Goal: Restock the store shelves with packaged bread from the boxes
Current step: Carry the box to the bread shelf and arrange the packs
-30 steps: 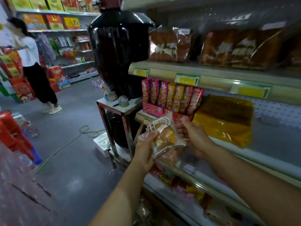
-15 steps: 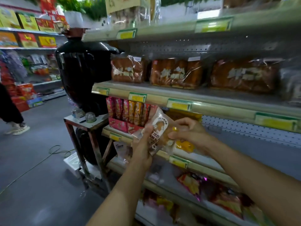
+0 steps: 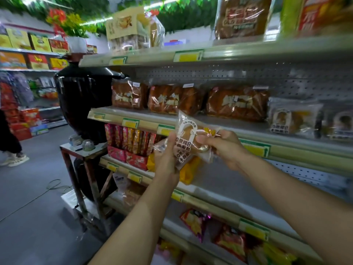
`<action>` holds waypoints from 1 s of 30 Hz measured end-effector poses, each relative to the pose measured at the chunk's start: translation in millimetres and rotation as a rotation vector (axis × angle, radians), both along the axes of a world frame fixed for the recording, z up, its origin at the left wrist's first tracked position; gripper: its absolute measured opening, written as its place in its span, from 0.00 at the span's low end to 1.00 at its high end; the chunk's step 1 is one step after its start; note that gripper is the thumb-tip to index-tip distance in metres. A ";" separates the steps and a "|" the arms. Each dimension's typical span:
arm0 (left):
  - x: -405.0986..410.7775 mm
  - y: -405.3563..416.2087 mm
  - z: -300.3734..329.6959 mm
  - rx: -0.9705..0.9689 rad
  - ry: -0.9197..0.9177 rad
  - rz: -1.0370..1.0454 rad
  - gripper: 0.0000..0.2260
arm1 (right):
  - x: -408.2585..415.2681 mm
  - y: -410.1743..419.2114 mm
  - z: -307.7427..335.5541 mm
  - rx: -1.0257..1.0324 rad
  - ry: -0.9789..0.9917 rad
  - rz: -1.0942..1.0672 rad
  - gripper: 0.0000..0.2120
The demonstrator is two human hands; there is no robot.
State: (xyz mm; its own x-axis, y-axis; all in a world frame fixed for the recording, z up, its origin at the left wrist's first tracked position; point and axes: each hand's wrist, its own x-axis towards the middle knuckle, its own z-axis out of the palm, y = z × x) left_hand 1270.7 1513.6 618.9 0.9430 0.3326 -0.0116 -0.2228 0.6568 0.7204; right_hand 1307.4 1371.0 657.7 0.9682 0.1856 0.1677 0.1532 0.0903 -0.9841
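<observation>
— While both hands are up in front of the shelving, what's furthest left of the bread packet?

— Well left of the packet: a person's dark trouser leg and sneakers on the grey floor, w/ boxed goods on far shelves behind. Nearer the packet, a big black jar on a metal stand, just beside the shelf end.

— And the hands?

— Left hand grips the packet's lower left edge, fingers curled round the wrapper. Right hand pinches the packet's right side, thumb on front. Packet is clear plastic w/ white print, a bun inside, held tilted in the air in front of the bread shelf edge, not resting on it.

— What's behind the packet?

— Above and behind it: a row of brown loaves in clear bags on that shelf. Below-left of the packet: red and gold snack packs upright in a display box. Directly below: a yellow bag, partly hidden by the packet.

— Right of the packet?

— Same-print bun packs on the bread shelf, right of the loaves; blurred, can't tell how many. Low down, right of the left forearm: colourful snack bags on the bottom shelf.
</observation>
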 end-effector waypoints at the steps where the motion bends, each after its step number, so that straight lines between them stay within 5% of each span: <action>1: -1.9 -8.2 4.5 -0.020 -0.013 -0.005 0.26 | -3.1 -9.0 4.7 0.018 -0.009 -0.007 0.16; 5: 0.2 -37.2 16.7 -0.004 -0.036 0.076 0.26 | -11.0 -53.7 23.8 0.057 -0.087 -0.040 0.18; 9: 9.6 -66.0 34.8 0.026 -0.060 0.130 0.39 | -9.9 -112.3 48.8 0.036 -0.188 -0.154 0.16; 17: 34.9 -110.0 57.0 0.142 -0.066 0.056 0.26 | 12.2 -208.2 56.4 -0.149 -0.240 -0.471 0.19; 30: 34.9 -120.4 53.4 0.284 -0.116 -0.109 0.32 | 34.1 -220.7 48.3 -0.395 -0.120 -0.519 0.13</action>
